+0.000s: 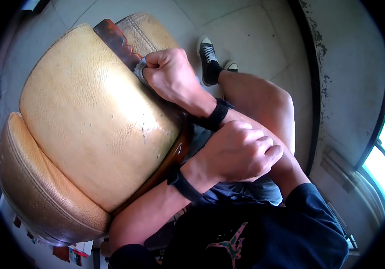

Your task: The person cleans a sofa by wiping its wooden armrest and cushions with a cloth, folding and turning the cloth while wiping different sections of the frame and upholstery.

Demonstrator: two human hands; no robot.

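My right hand (172, 74) is closed around a grey cloth (140, 71), most of which is hidden under the fingers. The cloth rests against the carved, dark reddish wooden trim (116, 40) of a tan leather chair (84, 103). Over my right forearm lies my left hand (241, 152), curled into a fist with its back facing up. Its fingers are folded underneath, so anything inside them is hidden. A black band (219, 114) circles my right wrist, and another black band (183, 184) is on the left.
A tan padded part (145, 33) lies beyond the wooden trim, and a rounded leather part (44, 188) is at lower left. My bent leg (264, 96) and sneaker (207, 54) are on the tiled floor (241, 27). A wall with peeling paint (349, 67) and a bright window stand at right.
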